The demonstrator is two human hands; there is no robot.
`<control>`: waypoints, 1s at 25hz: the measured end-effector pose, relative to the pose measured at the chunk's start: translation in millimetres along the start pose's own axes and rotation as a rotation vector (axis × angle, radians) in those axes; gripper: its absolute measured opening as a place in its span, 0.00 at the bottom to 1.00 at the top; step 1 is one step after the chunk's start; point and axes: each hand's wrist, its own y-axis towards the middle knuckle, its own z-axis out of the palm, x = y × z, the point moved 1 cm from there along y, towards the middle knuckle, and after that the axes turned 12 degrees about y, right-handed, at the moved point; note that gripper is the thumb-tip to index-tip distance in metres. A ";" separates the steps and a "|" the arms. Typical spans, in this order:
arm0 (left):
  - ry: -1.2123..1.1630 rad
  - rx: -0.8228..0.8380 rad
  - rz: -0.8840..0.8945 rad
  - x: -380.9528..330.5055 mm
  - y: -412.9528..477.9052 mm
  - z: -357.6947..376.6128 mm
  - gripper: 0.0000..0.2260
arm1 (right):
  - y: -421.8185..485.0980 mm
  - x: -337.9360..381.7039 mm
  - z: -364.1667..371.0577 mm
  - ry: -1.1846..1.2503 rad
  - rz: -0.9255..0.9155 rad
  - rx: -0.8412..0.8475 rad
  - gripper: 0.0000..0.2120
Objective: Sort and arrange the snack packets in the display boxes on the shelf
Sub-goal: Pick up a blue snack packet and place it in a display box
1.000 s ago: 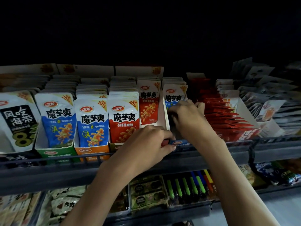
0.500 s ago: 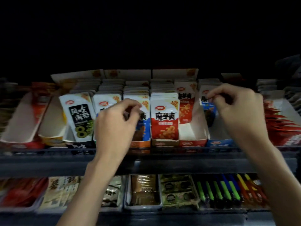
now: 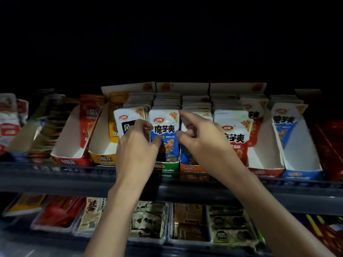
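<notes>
On the upper shelf stands a row of cardboard display boxes packed with white-topped snack packets. My left hand [image 3: 137, 145] grips the left edge of the front blue packet [image 3: 167, 138] in the green box [image 3: 168, 166], with the thumb on its face. It partly covers a black-label packet [image 3: 128, 117] to the left. My right hand [image 3: 202, 143] is at that blue packet's right edge: the index finger stretches to its top corner and the thumb touches its side. This hand hides most of the packet in the orange box [image 3: 192, 168]. A red packet [image 3: 235, 138] stands further right.
A red box [image 3: 265, 171] and a blue box [image 3: 301, 173] to the right are mostly hollow at the front. So are a red box [image 3: 70, 160] and a yellow box [image 3: 103, 158] to the left. A dark shelf rail [image 3: 55, 175] runs below. The lower shelf holds trays of packets [image 3: 148, 221].
My right hand has come left from the far blue box to the blue packet in the green box. My left hand has closed on that packet's left edge. The view has shifted left.
</notes>
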 end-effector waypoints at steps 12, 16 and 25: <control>-0.041 0.026 0.035 2.5 -1.3 -4.7 0.22 | 4.3 4.9 26.7 -0.022 -0.050 -0.126 0.25; -0.043 -0.084 0.064 -1.4 -1.0 -5.0 0.15 | 2.4 6.1 25.8 -0.017 -0.071 -0.131 0.24; -0.124 -0.186 0.026 9.3 6.7 -3.8 0.11 | -0.1 1.5 13.1 0.109 -0.152 -0.179 0.21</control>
